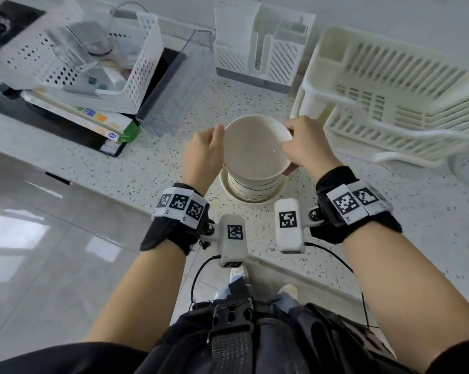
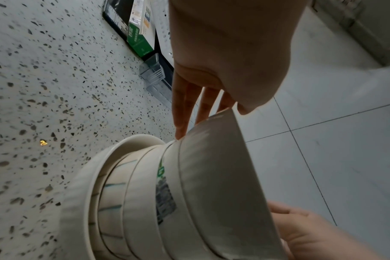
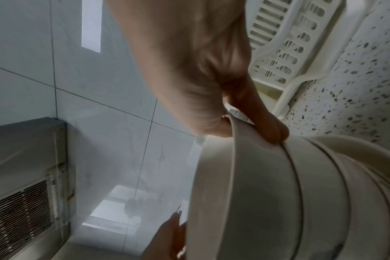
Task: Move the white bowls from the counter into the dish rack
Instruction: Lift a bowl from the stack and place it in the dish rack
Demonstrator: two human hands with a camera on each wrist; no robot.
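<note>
Gripping the top white bowl [image 1: 255, 147] from both sides, a person stands at a speckled terrazzo counter [image 1: 174, 157], the bowl tilted atop a stack of bowls [image 1: 252, 187] near the counter's front edge. The bowl is smooth, glazed and round, its inside plain and glossy. Beneath it the nested stack flares out to a wider bottom dish; the left wrist view shows thin blue-green strokes on one lower bowl and a printed label [image 2: 165, 193] on another.

The right hand [image 1: 306, 144] pinches the top bowl's rim, thumb inside and fingers [image 3: 267, 123] curled down the outer wall. The left hand [image 1: 203, 155] lies against the opposite side, fingers [image 2: 183, 109] held straight and close together along the wall, thumb near the rim.

To the right, well apart from the stack, sits the dish rack [image 1: 390, 98], cream moulded plastic with slotted walls and a gridded floor, holding no bowls. Behind the stack stands a white slotted utensil holder [image 1: 260, 47]. At left, a perforated white basket [image 1: 93, 58] of oddments rests over flat boxes [image 1: 93, 117], beside a clear plastic tray [image 1: 179, 87]. Glossy grey floor tiles [image 1: 39, 252] lie below the counter.
</note>
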